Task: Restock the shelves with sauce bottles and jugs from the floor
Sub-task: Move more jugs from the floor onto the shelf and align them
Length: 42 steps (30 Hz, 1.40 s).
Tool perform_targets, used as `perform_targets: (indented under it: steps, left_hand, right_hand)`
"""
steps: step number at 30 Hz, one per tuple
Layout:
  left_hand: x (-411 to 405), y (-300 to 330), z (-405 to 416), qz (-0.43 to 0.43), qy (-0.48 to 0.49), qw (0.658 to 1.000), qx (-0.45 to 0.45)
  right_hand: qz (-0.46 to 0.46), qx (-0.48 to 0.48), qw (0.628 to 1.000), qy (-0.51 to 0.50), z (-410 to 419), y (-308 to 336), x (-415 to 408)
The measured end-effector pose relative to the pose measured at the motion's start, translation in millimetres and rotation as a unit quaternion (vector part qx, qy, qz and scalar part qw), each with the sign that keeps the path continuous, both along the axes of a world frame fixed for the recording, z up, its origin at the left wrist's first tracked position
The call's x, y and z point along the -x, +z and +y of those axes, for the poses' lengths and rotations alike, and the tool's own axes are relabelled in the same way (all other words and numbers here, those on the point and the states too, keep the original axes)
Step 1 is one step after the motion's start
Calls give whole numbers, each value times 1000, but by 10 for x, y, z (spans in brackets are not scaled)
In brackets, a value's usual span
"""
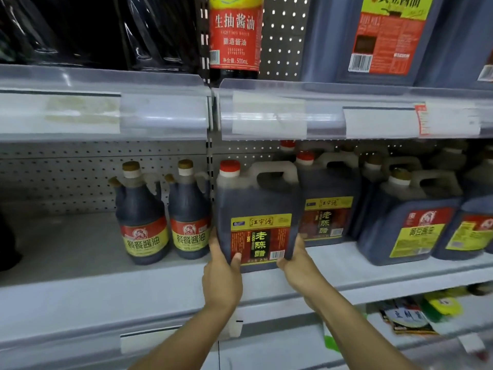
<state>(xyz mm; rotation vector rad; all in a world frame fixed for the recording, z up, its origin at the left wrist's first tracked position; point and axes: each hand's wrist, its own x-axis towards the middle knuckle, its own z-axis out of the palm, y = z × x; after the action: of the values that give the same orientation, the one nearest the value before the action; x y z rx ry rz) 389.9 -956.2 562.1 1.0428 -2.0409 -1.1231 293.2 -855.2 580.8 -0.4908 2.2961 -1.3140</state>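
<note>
While the middle shelf (80, 263) spans the full width of the frame, its front edge is partly covered by both forearms rising from the bottom centre. An upper shelf (106, 84) crosses the top third; its clear price strip (266, 116) carries pale labels whose print is too blurred to read. Dark wrapped goods (80, 30) at upper left are cut off by the frame, contents not identifiable.

At centre stands the vinegar jug (256, 217), red cap, dark liquid, yellow and red label, base on the shelf near its front edge. A second like jug (328, 209) sits just behind and to its right, partly hidden by it. Further right, blue-tinted jugs (405, 225) stand in rows; those at the rear are in shadow and hard to make out. Left of centre, two soy sauce bottles (141, 220) stand side by side, upright.

The left hand (222, 276) grips the vinegar jug's lower left corner, thumb across the label. The right hand (298, 260) holds the lower right corner; its fingers are hidden behind the jug. Packets (410, 319) on the lower shelf at lower right are blurred.
</note>
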Motion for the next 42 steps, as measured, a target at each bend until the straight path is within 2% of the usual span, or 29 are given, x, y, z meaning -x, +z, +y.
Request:
perform_targets:
  steps: [7,12,20,25,30,36,42]
  left_hand:
    - [313,14,-238,-31,32,999,19]
    - [417,-38,-298,-13,44,998,37]
    - [494,-156,-247,-28,67,997,36]
    - [633,-172,-237,-7,63,997,37]
    - [701,-196,-299,-23,51,995,78]
    - [801,-187,-455,1,53,998,17]
    - [714,-224,-308,7,23,998,50]
  right_hand:
    - [-6,38,999,26,-160,5,146]
    - [-15,60,998,29,-175,-80,224]
    - [-30,65,996,45,-277,-26,234]
    - [-48,99,994,20,-308,-44,376]
    - [-55,97,993,28,-363,-70,464]
    - [-45,74,996,22,-471,-53,523]
    - [-46,89,995,8,-516,-123,494]
